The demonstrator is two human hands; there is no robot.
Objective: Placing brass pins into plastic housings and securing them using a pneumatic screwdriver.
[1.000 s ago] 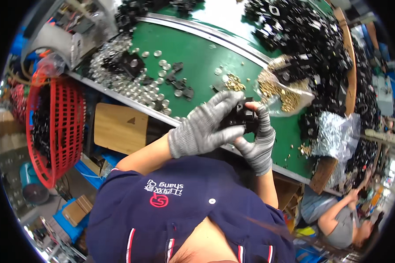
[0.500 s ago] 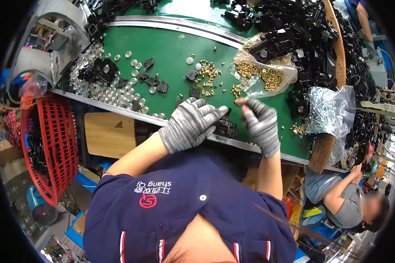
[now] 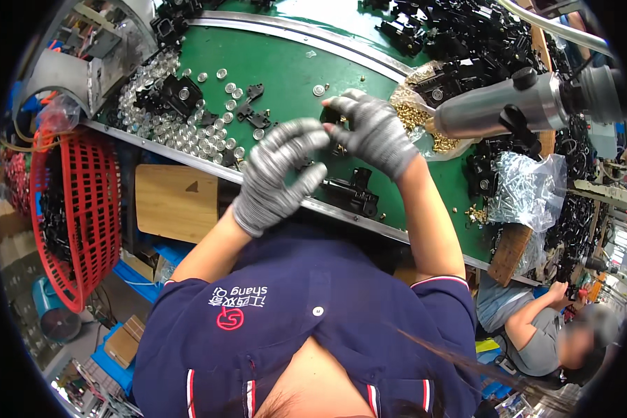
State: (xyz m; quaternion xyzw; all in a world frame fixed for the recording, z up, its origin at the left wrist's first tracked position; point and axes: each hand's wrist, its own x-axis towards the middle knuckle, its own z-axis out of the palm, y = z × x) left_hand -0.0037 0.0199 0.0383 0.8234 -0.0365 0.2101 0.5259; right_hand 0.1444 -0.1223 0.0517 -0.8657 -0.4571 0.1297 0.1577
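My left hand (image 3: 275, 171), in a grey knit glove, is over the near edge of the green work surface, fingers stretched and thumb apart. Its fingertips reach close to my right hand (image 3: 376, 132), also gloved, with bare fingertips showing. Between the right thumb and forefinger is a small black part (image 3: 331, 117), mostly hidden by the fingers. Below the hands, a black plastic assembly (image 3: 359, 192) lies at the near edge. Loose small black pieces (image 3: 251, 108) and clear round wheels (image 3: 202, 145) are spread to the left. Brass screws (image 3: 411, 115) lie in an open bag on the right.
A grey cylindrical tool (image 3: 494, 108) juts in from the right above the brass screws. A bag of silver screws (image 3: 519, 191) stands beside a wooden block (image 3: 512, 251). Black parts are heaped far right. A red basket (image 3: 83, 216) stands left; another person (image 3: 543, 327) sits lower right.
My right hand has moved left and away from me, toward the left hand. The left hand has shifted left, its thumb now spread. The grey tool has come into view at right.
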